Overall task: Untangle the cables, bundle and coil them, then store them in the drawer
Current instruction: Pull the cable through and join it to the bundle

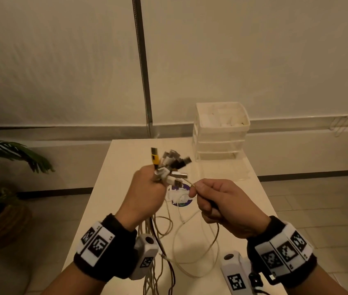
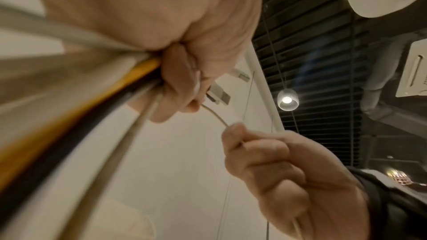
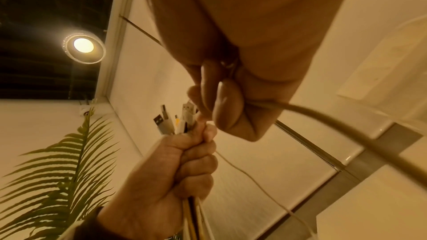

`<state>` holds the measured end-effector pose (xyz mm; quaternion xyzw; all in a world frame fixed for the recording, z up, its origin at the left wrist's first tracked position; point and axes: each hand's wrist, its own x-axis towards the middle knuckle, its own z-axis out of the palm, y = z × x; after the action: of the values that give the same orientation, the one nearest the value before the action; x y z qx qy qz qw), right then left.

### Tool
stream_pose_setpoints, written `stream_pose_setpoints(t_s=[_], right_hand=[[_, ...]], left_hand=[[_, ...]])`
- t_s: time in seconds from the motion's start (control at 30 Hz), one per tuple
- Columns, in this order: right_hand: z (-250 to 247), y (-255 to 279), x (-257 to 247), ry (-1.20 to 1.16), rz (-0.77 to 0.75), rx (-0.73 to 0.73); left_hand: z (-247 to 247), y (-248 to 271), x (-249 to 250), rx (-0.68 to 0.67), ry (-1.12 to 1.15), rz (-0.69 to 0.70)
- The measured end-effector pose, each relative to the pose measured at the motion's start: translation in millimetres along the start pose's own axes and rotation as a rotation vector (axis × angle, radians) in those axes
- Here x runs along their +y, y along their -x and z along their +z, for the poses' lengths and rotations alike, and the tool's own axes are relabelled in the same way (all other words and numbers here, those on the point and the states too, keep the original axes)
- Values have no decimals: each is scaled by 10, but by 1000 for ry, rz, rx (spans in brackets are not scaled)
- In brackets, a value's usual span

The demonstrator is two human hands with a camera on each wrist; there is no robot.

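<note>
While the left hand (image 1: 147,194) fists round a bunch of pale, yellow and dark cables (image 1: 169,167) with their USB plugs fanned out above its knuckles, the right hand (image 1: 224,206) pinches one thin beige cable (image 1: 190,182) just beside that bunch. Both are raised above the white rectangular table (image 1: 124,167), onto which the cords trail in loose loops. A translucent white plastic drawer unit (image 1: 220,135) stands at the table's far right, its lowest drawer pulled out.

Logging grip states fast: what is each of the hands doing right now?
Left hand: closed, gripping the cable bundle below its plugs.
Right hand: closed, pinching one white cable.
</note>
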<state>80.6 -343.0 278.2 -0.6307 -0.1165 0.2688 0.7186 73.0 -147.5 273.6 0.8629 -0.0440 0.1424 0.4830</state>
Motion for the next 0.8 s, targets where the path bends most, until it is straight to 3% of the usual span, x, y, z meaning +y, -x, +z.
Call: stream_pose_setpoints(t_s=[0.17,0.33,0.43,0.53,0.6,0.7,0.8], right_hand=[[-105,72,163,-55,22,-19],[-83,98,238,-76,31,-16],[-84,73,209,-81,33,30],[-68,58,175,-68,34,68],[-7,40,131,-65,32,59],[86,-1,49,-67,31,48],[136,-23,14,-47,22,51]], left_hand=[[-317,-116,-85,237,459,-232],[-366,-131,-194,289,364,-263],[-377,-110,-204,284,196,-197],[-328,-6,-76,206,136,-18],[-184,88,44,30,31,99],[48,126,59,-191,-101,112],[96,110,20,-133,-75,133]])
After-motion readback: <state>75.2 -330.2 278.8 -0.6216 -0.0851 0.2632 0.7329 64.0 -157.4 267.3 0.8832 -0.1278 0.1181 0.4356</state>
